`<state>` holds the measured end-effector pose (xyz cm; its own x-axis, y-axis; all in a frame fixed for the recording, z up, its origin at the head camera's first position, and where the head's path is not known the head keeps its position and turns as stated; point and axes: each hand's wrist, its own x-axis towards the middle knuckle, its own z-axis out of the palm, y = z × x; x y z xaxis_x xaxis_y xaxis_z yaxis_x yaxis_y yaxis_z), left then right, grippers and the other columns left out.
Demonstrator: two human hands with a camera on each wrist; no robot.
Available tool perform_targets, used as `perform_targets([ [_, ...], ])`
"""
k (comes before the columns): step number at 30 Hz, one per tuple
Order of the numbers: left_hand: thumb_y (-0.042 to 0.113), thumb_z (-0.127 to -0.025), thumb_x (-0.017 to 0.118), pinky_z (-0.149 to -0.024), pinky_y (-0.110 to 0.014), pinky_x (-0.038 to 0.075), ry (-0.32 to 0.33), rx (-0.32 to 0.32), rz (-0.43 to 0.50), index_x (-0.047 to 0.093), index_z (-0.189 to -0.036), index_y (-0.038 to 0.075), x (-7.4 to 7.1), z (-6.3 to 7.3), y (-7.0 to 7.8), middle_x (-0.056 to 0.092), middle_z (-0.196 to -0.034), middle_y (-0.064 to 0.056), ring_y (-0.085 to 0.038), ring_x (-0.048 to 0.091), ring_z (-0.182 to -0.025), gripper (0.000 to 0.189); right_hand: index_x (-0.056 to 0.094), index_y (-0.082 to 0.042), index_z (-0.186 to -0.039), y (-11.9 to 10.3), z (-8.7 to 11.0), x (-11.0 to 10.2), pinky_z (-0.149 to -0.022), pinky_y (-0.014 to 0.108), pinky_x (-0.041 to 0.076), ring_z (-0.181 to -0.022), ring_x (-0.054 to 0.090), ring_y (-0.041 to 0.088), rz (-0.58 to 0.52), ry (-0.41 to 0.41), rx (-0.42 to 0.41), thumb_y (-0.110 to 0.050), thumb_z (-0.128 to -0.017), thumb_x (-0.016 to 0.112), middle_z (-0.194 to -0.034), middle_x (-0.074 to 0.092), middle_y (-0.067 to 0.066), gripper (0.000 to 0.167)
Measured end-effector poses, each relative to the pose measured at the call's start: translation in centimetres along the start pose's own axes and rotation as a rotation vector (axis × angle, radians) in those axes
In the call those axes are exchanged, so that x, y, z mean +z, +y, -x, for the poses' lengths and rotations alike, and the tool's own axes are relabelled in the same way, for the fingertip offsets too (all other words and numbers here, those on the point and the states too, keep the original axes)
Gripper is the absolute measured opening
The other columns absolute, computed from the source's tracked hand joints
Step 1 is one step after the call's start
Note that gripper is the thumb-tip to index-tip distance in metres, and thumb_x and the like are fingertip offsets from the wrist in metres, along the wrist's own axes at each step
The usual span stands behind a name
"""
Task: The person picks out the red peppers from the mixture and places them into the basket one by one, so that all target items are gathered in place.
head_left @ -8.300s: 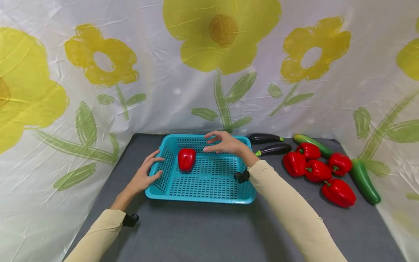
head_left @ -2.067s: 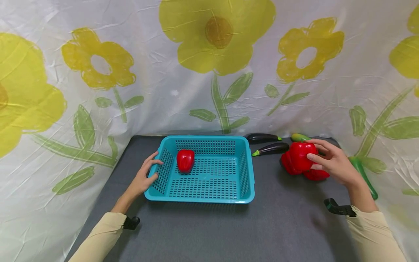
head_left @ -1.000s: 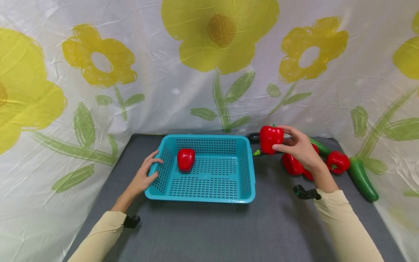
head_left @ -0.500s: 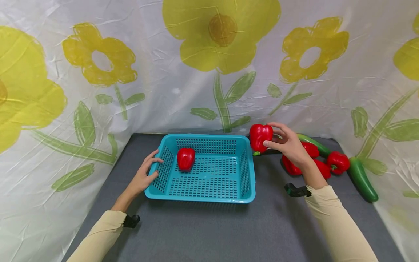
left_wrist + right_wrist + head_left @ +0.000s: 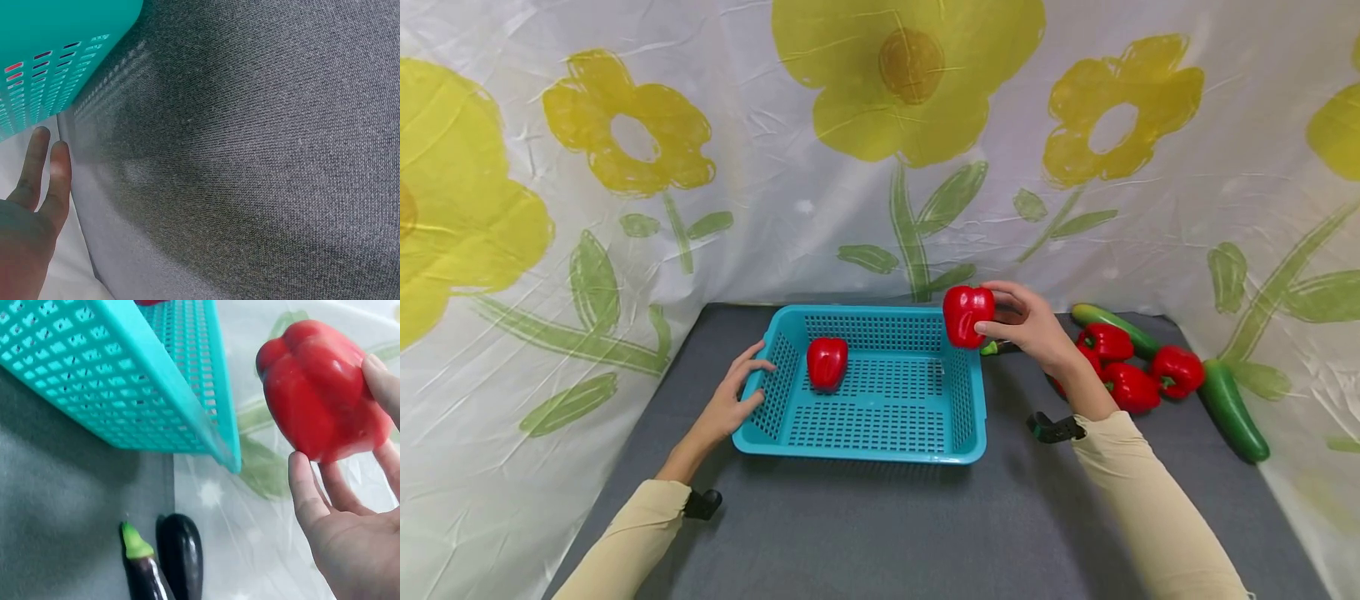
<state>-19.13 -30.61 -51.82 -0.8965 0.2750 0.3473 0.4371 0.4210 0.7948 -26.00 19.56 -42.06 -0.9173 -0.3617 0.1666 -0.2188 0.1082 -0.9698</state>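
A grey cloth (image 5: 880, 533) covers the table, with a white curtain (image 5: 805, 242) printed with yellow flowers behind it. On the right side lie 4 loose red peppers (image 5: 1178, 372) in a cluster, 1 of them partly hidden by the right wrist, and 2 long green vegetables (image 5: 1234, 412), 1 behind the cluster and 1 to its right. Just right of the blue basket (image 5: 865, 456), 2 dark eggplants (image 5: 181, 556) lie side by side; the head view shows mainly a green stem, since the right hand (image 5: 1030, 329) and what it carries block the rest. The basket's right wall rises just beside the held red pepper (image 5: 967, 317), which is up in the air, overlapping the back right corner in the head view but with a gap to the rim in the right wrist view. Inside the perforated basket, 1 red pepper (image 5: 827, 364) sits toward the back left. The right hand grips its pepper between thumb and curved fingers. The left hand (image 5: 730, 400) is at the basket's left side, fingers spread and relaxed, with nothing in its grasp; whether the fingertips touch the rim I cannot tell.
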Motion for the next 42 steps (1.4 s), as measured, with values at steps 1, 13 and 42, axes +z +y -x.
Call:
perform_targets([
  [1,-0.016,-0.087,0.054,-0.099,-0.069,0.029,-0.001,0.0,0.001,0.057,-0.124,-0.006,0.0,0.0,0.0,0.022,-0.162,-0.023,-0.046,0.02,-0.145,0.038,0.047,-0.005,-0.147,0.0,-0.2,0.2,-0.082,0.039,0.056,-0.117,0.058,0.04,-0.005,-0.005,0.002,-0.004,-0.093,0.072,-0.139,0.053,0.019,0.059],
  [13,-0.015,-0.087,0.052,-0.097,-0.07,0.03,-0.004,0.011,-0.002,0.056,-0.124,-0.008,0.1,0.0,-0.5,0.021,-0.161,-0.027,-0.047,0.02,-0.144,0.037,0.047,-0.006,-0.148,0.4,-2.2,2.9,-0.092,0.061,0.048,-0.117,0.058,0.044,-0.007,-0.049,-0.008,-0.008,-0.093,0.074,-0.141,0.052,0.02,0.061],
  [42,-0.022,-0.086,0.051,-0.094,-0.068,0.033,-0.007,0.014,-0.024,0.057,-0.12,-0.01,-0.2,-0.1,4.4,0.022,-0.154,-0.039,-0.059,0.022,-0.138,0.037,0.057,-0.007,-0.141,1.7,-5.4,8.8,-0.091,0.053,0.051,-0.124,0.052,0.033,-0.088,-0.113,0.095,-0.006,-0.09,0.077,-0.139,0.054,0.012,0.055],
])
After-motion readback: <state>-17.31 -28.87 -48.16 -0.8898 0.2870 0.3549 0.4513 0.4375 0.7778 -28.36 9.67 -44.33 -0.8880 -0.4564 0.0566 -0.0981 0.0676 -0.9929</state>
